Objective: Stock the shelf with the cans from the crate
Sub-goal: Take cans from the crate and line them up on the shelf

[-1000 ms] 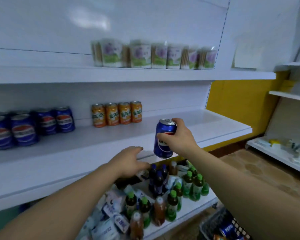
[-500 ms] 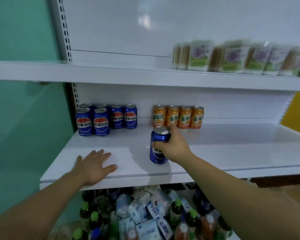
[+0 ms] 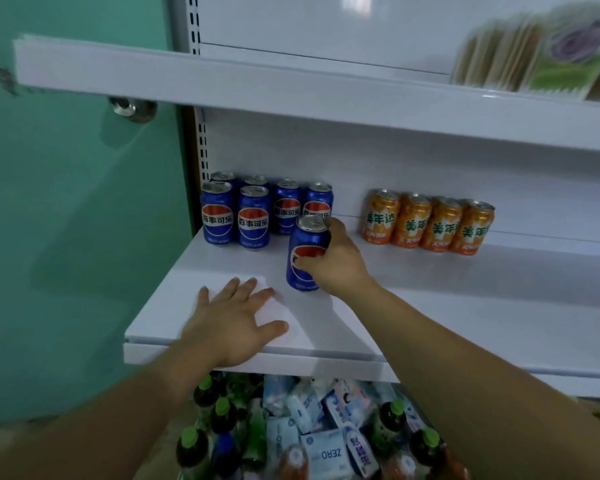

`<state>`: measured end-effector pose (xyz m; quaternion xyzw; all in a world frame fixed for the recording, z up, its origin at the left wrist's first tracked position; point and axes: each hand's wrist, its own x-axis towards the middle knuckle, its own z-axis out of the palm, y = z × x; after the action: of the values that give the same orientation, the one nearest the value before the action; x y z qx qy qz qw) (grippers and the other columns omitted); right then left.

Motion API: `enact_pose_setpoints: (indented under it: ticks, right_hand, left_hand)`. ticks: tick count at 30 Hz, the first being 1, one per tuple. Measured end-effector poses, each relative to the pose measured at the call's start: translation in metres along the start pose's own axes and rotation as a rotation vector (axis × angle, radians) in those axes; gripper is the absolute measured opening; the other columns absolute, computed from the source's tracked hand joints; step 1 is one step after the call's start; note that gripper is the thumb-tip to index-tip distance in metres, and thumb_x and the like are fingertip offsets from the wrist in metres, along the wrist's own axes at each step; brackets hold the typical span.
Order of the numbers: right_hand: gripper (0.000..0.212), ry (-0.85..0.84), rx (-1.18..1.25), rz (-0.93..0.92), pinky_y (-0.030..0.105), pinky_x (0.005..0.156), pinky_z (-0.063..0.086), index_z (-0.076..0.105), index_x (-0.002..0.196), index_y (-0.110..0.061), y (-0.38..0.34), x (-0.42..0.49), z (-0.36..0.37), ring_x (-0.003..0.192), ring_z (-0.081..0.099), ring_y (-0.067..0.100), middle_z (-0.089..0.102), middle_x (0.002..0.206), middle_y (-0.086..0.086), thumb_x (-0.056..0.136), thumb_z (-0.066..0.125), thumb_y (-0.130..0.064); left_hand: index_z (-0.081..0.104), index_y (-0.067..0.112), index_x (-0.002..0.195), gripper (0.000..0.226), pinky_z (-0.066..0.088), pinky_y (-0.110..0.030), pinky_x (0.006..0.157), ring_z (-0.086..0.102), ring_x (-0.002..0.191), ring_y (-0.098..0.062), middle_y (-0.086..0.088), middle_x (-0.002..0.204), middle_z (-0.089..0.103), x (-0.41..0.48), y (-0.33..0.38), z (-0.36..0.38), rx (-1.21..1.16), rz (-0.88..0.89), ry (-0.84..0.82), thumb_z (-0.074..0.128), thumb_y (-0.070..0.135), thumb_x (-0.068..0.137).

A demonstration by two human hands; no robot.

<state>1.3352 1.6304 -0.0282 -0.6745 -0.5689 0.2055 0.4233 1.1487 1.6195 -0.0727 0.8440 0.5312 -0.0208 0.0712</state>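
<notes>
My right hand (image 3: pixel 336 263) grips a blue cola can (image 3: pixel 305 254) upright on the white middle shelf (image 3: pixel 465 306), just in front of the right end of a group of several blue cola cans (image 3: pixel 253 216) at the shelf's back left. Several orange soda cans (image 3: pixel 430 221) stand in a row at the back, to the right. My left hand (image 3: pixel 232 317) rests flat, fingers spread, on the shelf's front left part. The crate is out of view.
The upper shelf (image 3: pixel 291 88) overhangs the cans and carries blurred packets (image 3: pixel 548 53) at the far right. Below the middle shelf lie green-capped bottles (image 3: pixel 219 414) and white-blue packs (image 3: pixel 326 445). A green wall (image 3: pixel 66 237) bounds the left.
My right hand has carried the blue can from the shelf's front toward the back left, up to the blue can group. My left hand has settled on the shelf's front; the view moved closer.
</notes>
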Motion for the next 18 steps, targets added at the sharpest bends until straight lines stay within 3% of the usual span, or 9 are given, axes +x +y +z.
enact_pose_setpoints:
  ticks: [2,10,18]
  right_hand:
    - [0.067,0.019,-0.004,-0.022,0.03,0.09,0.042,0.036,0.136,-0.023,0.0,0.009,0.01,0.119,0.053,0.022,0.054,0.133,0.001,0.081,0.074,-0.028]
    - [0.075,0.087,-0.034,-0.014,0.038,0.103,0.04,0.025,0.149,-0.023,0.005,0.05,0.047,0.131,0.045,0.024,0.042,0.147,0.002,0.088,0.066,-0.038]
    - [0.074,0.162,0.006,-0.078,0.043,0.108,0.039,0.022,0.151,-0.017,0.017,0.075,0.067,0.136,0.04,0.025,0.037,0.151,0.006,0.091,0.063,-0.035]
  left_hand:
    - [0.002,0.04,0.152,0.075,-0.005,-0.054,0.117,-0.007,0.148,-0.014,0.009,0.161,-0.007,0.0,-0.001,0.001,-0.002,-0.003,-0.003,0.022,0.073,0.088]
    - [0.0,0.039,0.151,0.075,-0.006,-0.054,0.117,-0.012,0.148,-0.013,0.01,0.161,-0.01,0.0,-0.002,0.003,-0.008,0.005,0.005,0.021,0.073,0.088]
    - [0.001,0.04,0.151,0.076,-0.008,-0.053,0.117,-0.013,0.147,-0.012,0.011,0.16,-0.01,0.001,-0.004,0.005,-0.026,0.003,0.019,0.023,0.074,0.087]
